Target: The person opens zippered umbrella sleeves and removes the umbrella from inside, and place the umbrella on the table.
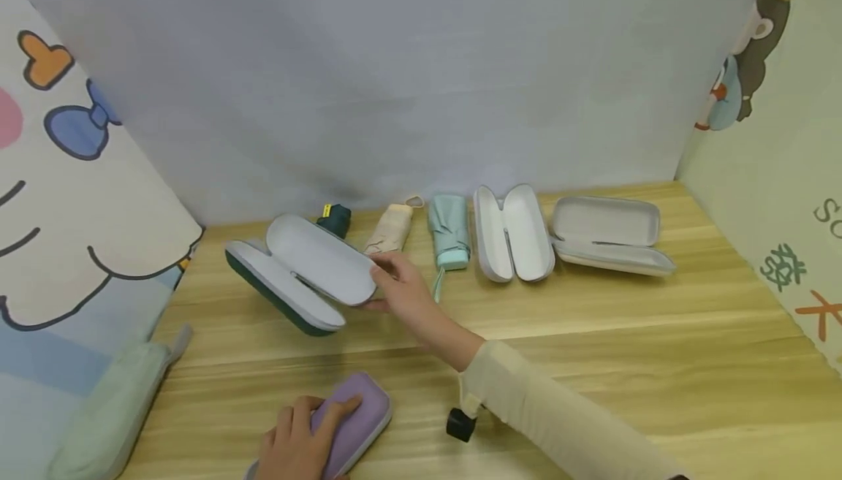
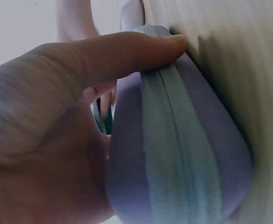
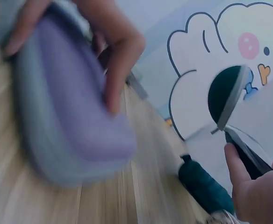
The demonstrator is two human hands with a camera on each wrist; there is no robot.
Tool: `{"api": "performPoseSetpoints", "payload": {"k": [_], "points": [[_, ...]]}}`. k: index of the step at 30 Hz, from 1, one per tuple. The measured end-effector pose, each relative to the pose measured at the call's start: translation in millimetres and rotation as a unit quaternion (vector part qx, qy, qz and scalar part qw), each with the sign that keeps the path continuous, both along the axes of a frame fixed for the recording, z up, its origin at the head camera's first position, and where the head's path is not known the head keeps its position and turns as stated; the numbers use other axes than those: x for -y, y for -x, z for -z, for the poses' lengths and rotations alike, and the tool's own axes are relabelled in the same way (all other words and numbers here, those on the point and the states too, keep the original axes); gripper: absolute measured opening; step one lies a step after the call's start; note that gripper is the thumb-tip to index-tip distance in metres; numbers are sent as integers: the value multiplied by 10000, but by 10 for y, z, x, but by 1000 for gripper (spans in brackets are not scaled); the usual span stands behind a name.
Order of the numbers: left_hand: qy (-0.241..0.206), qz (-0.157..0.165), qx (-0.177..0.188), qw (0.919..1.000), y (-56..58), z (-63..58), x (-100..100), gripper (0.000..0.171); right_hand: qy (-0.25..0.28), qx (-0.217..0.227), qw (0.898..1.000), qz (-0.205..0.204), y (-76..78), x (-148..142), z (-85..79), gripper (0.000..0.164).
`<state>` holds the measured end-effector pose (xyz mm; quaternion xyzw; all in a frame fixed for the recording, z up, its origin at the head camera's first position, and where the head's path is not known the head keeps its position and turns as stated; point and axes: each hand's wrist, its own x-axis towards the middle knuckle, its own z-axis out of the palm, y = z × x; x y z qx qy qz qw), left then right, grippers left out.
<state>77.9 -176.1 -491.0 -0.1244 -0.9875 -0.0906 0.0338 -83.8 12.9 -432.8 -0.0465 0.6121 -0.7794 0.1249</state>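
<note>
My left hand (image 1: 294, 442) grips a purple zip case (image 1: 365, 410) near the front of the table. In the left wrist view its pale zipper band (image 2: 176, 140) runs lengthwise, with my thumb across it. Farther back, my right hand (image 1: 409, 297) holds an open zip case (image 1: 322, 257) by its right end, thumb on the pale lining and fingers beneath. This case has a dark green shell (image 3: 226, 91), and its two halves are spread apart, raised over the table. Behind it are a dark green folded umbrella (image 1: 335, 220), partly hidden, and a beige folded umbrella (image 1: 391, 228).
A mint folded umbrella (image 1: 449, 228) lies beside the beige one. To its right, two more open cases rest along the back: one white-lined (image 1: 526, 231), one grey-lined (image 1: 605, 221). A pale green zip case (image 1: 108, 400) is at the left edge. A small black block (image 1: 460, 425) hangs near my right sleeve.
</note>
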Motion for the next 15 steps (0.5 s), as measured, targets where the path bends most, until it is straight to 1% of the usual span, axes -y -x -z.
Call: {"api": "performPoseSetpoints", "payload": {"k": [2,4,5,7,8,9,11,12,14,15], "points": [[-144,206,-458,9986,-30,61,-87,86,354,395,9986,55,63,215,-27,37],[-247,425,-942,9943,-56,135,-184,84,789,787,9937,110,120,426,-35,39],[-253,541,-1248,9904,-65,179,-240,76,987,968,9903,114,144,528,-35,40],[-236,682,-1868,9797,-86,258,-363,67,1185,1258,9847,203,185,730,-37,42],[-161,714,-2130,9743,-101,289,-429,60,1226,1346,9830,255,201,827,-36,43],[-92,741,-2309,9701,-116,312,-490,58,1231,1409,9818,315,213,920,-38,43],[5,801,-2412,9672,-156,335,-608,47,1165,1537,9800,490,226,1105,-35,43],[18,855,-2225,9712,-180,321,-662,48,1126,1587,9790,605,230,1188,-37,42],[-48,982,-1707,9804,-230,280,-780,39,1094,1695,9763,786,231,1334,-50,43],[-103,1076,-1532,9823,-248,266,-832,40,1087,1779,9743,855,229,1397,-64,46]]}}
